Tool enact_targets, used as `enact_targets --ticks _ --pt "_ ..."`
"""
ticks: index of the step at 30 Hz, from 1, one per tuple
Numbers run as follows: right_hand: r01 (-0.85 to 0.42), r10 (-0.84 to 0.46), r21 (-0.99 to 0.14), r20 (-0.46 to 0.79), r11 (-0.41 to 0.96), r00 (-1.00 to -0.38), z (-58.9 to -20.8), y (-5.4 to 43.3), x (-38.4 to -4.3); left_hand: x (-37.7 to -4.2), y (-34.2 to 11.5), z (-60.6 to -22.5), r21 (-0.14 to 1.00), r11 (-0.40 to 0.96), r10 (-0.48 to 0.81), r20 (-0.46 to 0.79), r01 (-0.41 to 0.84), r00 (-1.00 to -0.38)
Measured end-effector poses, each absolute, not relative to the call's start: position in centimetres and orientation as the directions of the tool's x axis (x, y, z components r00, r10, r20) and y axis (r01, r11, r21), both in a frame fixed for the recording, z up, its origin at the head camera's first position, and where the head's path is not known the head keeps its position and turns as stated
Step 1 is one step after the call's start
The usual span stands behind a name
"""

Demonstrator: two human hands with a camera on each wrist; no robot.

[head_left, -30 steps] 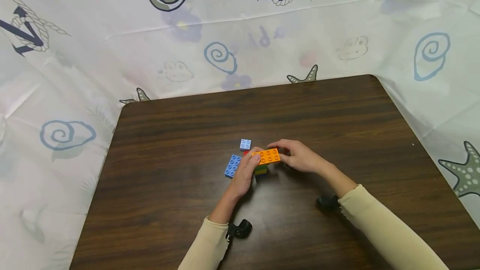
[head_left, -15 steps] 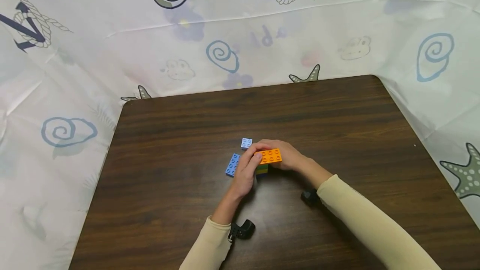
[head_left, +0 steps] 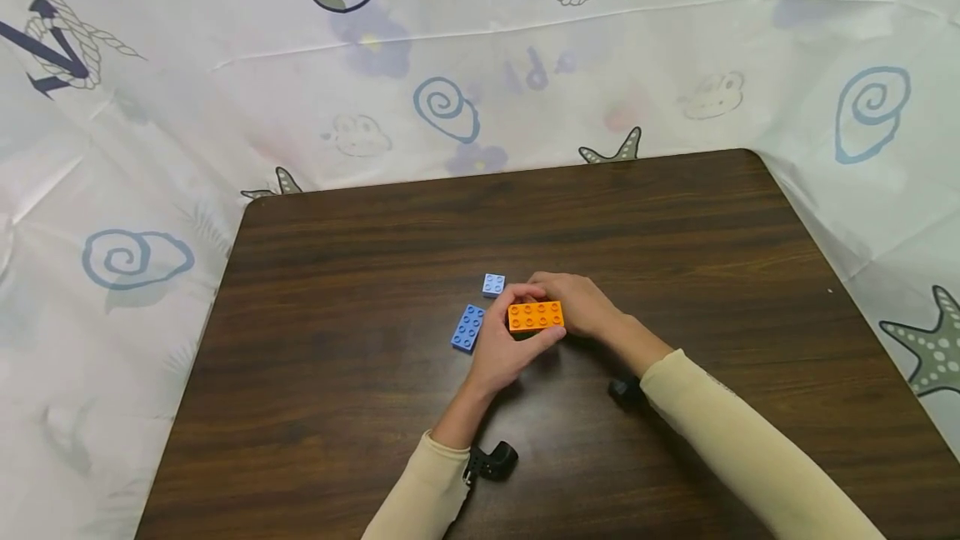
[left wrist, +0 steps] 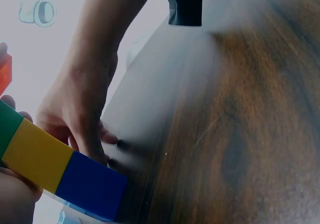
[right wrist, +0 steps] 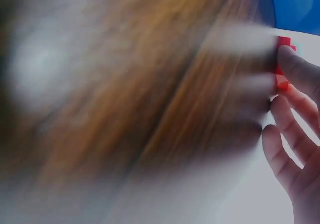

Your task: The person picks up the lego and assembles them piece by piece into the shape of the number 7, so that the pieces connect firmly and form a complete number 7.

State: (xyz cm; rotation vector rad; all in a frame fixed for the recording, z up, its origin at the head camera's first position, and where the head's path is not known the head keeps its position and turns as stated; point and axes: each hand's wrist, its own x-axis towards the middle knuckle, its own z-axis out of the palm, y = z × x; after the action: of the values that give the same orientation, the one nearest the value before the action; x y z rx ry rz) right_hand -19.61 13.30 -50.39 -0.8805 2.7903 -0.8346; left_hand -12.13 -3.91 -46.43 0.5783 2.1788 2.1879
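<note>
A stack of toy building bricks stands near the table's middle, topped by an orange brick (head_left: pixel 536 317). My left hand (head_left: pixel 501 348) grips the stack, thumb at its near right corner and fingers round the left and far sides. Below the orange, the left wrist view shows a green brick (left wrist: pixel 7 124), a yellow brick (left wrist: pixel 37 154) and a blue brick (left wrist: pixel 91 186). Just behind the stack, my right hand (head_left: pixel 581 302) pinches a red brick (right wrist: pixel 283 67) between thumb and finger, seen in the right wrist view. The head view hides that brick.
Left of the stack lies a blue brick (head_left: pixel 468 328) with two rows of studs. A small light-blue brick (head_left: pixel 493 285) lies farther back. The dark wooden table (head_left: pixel 360 273) meets a patterned white cloth (head_left: pixel 300 107) along its far edge.
My right hand has moved left, in behind the stack, and the red brick has gone from the head view. My left thumb has shifted from the orange brick's left end to its near right corner.
</note>
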Motion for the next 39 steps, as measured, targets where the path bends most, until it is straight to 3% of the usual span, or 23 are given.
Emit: enact_targets --ticks 8,17,23,33,39 --pt "-0.451 -0.483 -0.54 0.09 0.711 -0.871 -48.9 15.3 -18.2 -12.4 -4.0 -46.0 0.977 -0.006 0.268 0.207 0.214 -0.941" --pt "-0.438 -0.471 -0.663 0.144 0.607 -0.87 -46.0 18.2 -15.6 -12.9 -4.3 -45.7 0.959 0.019 0.298 0.265 0.283 -0.917" --pt "-0.462 -0.499 -0.711 0.179 0.53 -0.848 -44.5 18.8 -14.3 -12.8 -4.4 -45.1 0.924 0.02 0.29 0.36 0.382 -0.886" --pt "-0.571 -0.539 -0.654 0.284 0.496 -0.793 -43.6 18.5 -13.3 -12.4 -3.8 -44.7 0.847 0.043 0.238 0.506 0.529 -0.829" --pt "-0.601 -0.553 -0.635 0.31 0.485 -0.773 -43.4 18.5 -13.3 -12.5 -3.5 -45.0 0.839 0.034 0.234 0.522 0.544 -0.82"
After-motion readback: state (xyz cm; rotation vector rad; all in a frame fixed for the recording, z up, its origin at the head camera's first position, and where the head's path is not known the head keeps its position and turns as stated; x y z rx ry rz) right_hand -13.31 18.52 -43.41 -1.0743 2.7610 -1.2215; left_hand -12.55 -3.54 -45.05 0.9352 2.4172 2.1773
